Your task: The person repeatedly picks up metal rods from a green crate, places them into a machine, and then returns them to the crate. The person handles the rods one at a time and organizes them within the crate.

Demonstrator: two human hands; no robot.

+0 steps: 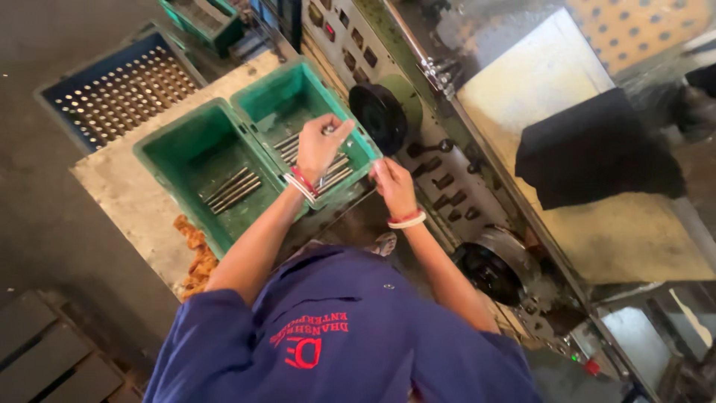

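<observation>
Over the right green bin [277,97], left hand [319,145] is closed around a small metal part [328,130], fingers curled, wrist banded red and white. Below it in that bin: a loose pile of steel rods [337,170]. Right hand [393,186] sits just past the bin's near corner, fingers pinched together; can't tell what, if anything, is in them. Second green bin [175,145] touches the first on the left, with a few rods [233,190] lying on its floor. Both sit on a grey bench [119,183]. Orange rag [194,257] at bench edge. Blue perforated crate [112,93] behind. Machine panel with black handwheel [377,113] right of the hands.
</observation>
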